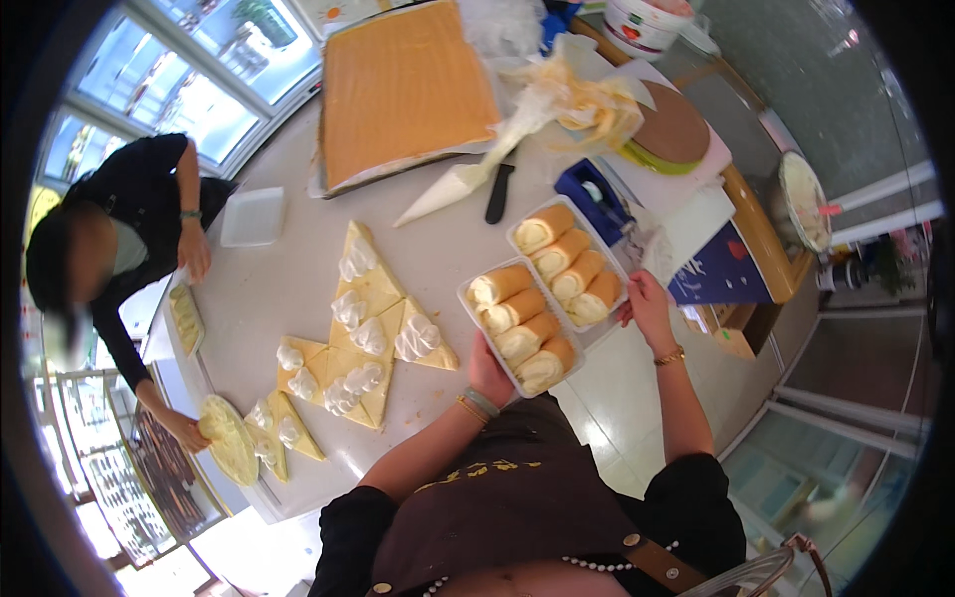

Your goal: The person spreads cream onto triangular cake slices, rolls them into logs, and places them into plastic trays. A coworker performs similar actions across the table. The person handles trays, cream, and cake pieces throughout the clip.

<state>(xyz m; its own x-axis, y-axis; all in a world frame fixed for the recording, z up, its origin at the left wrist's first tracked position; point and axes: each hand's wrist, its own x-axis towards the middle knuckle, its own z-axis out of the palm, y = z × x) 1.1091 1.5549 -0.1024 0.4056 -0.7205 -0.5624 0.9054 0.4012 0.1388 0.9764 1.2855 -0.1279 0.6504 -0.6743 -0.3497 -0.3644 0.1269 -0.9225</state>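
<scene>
My left hand (490, 369) grips the near plastic tray of cream-filled cake rolls (520, 326) from its left side and below. A second tray of cake rolls (568, 261) sits against it on the upper right, and my right hand (643, 303) holds that one at its right edge. Each tray holds several rolls. Left of the trays, triangular sponge cake pieces (388, 317) topped with piped white cream lie on the table. A filled piping bag (455, 186) and a black-handled tool (501, 195) lie beyond the trays.
A co-worker stands at left, one hand at a round pale-yellow plate (227, 440), the other near a small tray (186, 319). A large sheet cake (406, 89) fills the far side. A blue tape dispenser (593, 198) and a brown round board (671, 127) are at right.
</scene>
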